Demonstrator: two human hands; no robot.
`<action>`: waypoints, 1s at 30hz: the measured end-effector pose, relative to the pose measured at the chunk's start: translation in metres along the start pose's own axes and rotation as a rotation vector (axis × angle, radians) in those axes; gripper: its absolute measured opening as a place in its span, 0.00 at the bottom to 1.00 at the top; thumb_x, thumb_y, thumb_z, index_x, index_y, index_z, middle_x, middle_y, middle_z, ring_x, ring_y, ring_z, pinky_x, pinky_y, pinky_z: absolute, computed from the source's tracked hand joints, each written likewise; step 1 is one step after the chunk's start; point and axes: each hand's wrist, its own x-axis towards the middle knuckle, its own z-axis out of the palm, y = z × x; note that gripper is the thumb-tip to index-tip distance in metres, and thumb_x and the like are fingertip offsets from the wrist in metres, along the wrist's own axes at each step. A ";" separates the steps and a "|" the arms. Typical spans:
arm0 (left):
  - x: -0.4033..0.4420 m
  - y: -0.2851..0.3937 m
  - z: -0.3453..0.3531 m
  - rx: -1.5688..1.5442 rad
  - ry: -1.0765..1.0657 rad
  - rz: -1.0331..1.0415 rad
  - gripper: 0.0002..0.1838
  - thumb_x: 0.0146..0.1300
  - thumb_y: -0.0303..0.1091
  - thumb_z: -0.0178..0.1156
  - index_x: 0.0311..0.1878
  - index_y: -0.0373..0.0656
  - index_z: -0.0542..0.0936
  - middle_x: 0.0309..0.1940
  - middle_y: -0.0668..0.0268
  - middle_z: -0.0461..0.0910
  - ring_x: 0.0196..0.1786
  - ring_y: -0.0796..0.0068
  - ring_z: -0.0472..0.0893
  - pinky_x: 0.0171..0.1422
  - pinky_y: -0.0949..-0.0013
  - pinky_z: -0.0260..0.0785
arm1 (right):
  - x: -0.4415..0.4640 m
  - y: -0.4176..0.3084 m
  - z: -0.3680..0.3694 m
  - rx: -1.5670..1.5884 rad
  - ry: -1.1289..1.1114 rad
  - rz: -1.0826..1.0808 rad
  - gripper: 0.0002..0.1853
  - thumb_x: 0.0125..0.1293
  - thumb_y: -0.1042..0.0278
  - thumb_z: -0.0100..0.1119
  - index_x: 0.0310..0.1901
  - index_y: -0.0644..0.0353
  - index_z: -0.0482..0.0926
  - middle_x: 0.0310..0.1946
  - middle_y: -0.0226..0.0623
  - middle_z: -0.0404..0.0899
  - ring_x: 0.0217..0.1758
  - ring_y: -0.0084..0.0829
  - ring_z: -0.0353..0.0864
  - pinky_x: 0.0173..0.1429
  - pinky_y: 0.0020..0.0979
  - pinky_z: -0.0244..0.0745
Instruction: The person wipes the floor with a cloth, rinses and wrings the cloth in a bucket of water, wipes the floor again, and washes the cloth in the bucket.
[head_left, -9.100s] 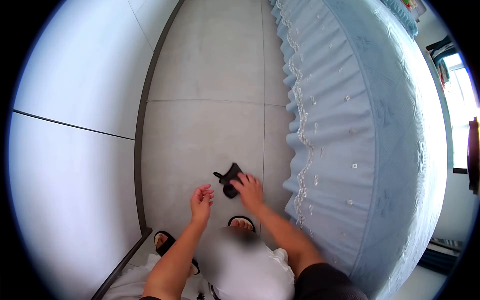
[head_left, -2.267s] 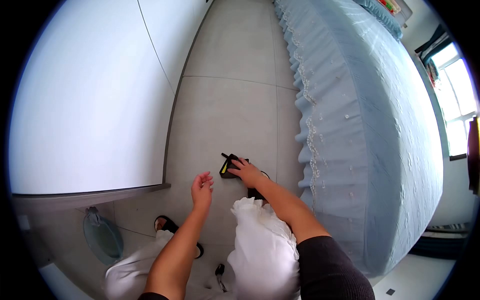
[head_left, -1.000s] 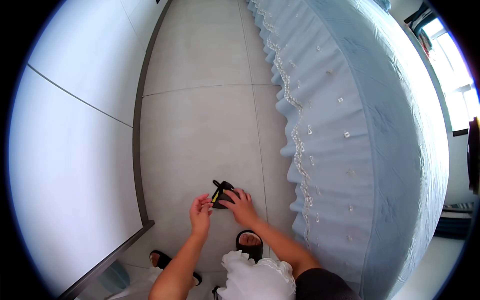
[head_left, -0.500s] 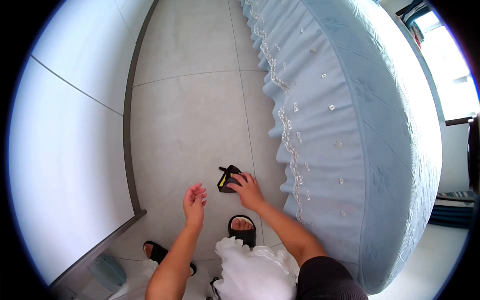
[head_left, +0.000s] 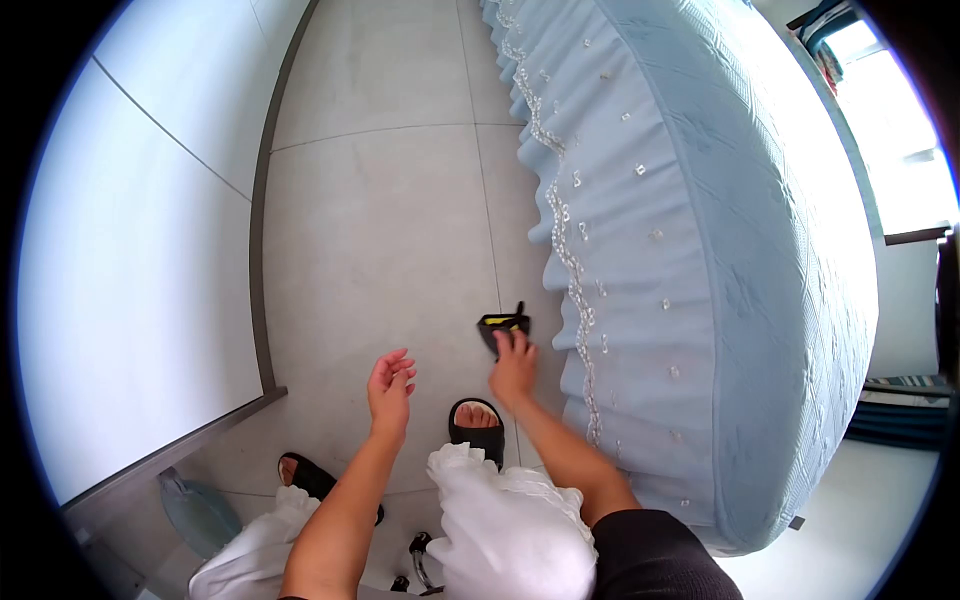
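Observation:
My right hand (head_left: 513,370) grips the near side of a small black case (head_left: 492,326), low over the tiled floor or on it; I cannot tell which. The case gapes at its far side, where something yellow shows inside and a thin black strap or flap sticks up. Part of the case is hidden by my fingers. To the left, my left hand (head_left: 390,388) hangs above the floor with nothing in it, its fingers loosely bent and apart.
A bed with a pale blue beaded skirt (head_left: 630,250) runs along the right. On the left stands a white cabinet (head_left: 150,280) with a dark base edge. Grey floor tiles (head_left: 380,220) lie between. My feet wear black slippers (head_left: 478,436); a blue-grey item (head_left: 200,515) lies lower left.
My right hand has shifted right and slightly away with the black case, which has turned so its gaping side faces away from me. My left hand has barely moved.

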 end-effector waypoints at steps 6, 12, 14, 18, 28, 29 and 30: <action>-0.011 -0.017 -0.022 0.032 -0.009 0.025 0.15 0.66 0.26 0.50 0.55 0.50 0.74 0.45 0.74 0.77 0.46 0.83 0.74 0.49 0.74 0.66 | -0.018 -0.057 0.011 0.226 -0.131 -0.303 0.28 0.48 0.81 0.58 0.52 0.44 0.77 0.60 0.35 0.67 0.61 0.48 0.65 0.59 0.43 0.72; -0.035 -0.018 -0.061 0.030 0.039 0.047 0.15 0.66 0.26 0.50 0.54 0.50 0.75 0.45 0.74 0.77 0.45 0.83 0.75 0.48 0.74 0.66 | 0.000 0.027 -0.002 0.056 0.260 -0.091 0.28 0.52 0.76 0.59 0.58 0.48 0.74 0.59 0.42 0.65 0.59 0.50 0.65 0.59 0.45 0.69; -0.039 -0.025 -0.072 0.008 0.039 0.052 0.15 0.65 0.26 0.51 0.54 0.50 0.75 0.45 0.74 0.77 0.45 0.83 0.75 0.48 0.75 0.67 | -0.006 0.016 0.006 0.049 0.172 0.063 0.29 0.52 0.74 0.59 0.60 0.50 0.72 0.60 0.46 0.63 0.59 0.52 0.63 0.60 0.47 0.68; -0.045 -0.040 -0.096 -0.034 0.054 0.061 0.15 0.65 0.26 0.51 0.54 0.50 0.75 0.45 0.73 0.77 0.44 0.84 0.75 0.47 0.75 0.67 | -0.023 -0.053 0.038 0.158 0.011 -0.009 0.32 0.53 0.72 0.60 0.63 0.52 0.68 0.61 0.50 0.59 0.59 0.54 0.61 0.60 0.49 0.67; -0.047 -0.068 -0.152 -0.020 0.086 0.011 0.15 0.65 0.27 0.50 0.54 0.50 0.75 0.45 0.73 0.77 0.43 0.83 0.74 0.46 0.75 0.68 | -0.026 -0.083 0.028 0.390 -0.067 -0.431 0.27 0.51 0.76 0.53 0.56 0.49 0.76 0.53 0.49 0.67 0.54 0.53 0.66 0.60 0.45 0.67; -0.049 -0.069 -0.153 0.004 0.073 -0.009 0.15 0.65 0.28 0.51 0.54 0.50 0.75 0.45 0.72 0.77 0.43 0.82 0.74 0.46 0.74 0.68 | -0.022 -0.072 0.014 0.357 -0.030 -0.363 0.27 0.51 0.75 0.53 0.56 0.49 0.76 0.52 0.50 0.68 0.53 0.53 0.67 0.61 0.45 0.66; -0.051 -0.070 -0.152 0.029 0.056 -0.030 0.15 0.65 0.28 0.51 0.55 0.49 0.75 0.46 0.72 0.77 0.43 0.82 0.74 0.46 0.74 0.68 | -0.018 -0.059 0.004 0.356 -0.046 -0.299 0.27 0.51 0.73 0.53 0.57 0.48 0.76 0.53 0.50 0.68 0.53 0.53 0.68 0.62 0.45 0.65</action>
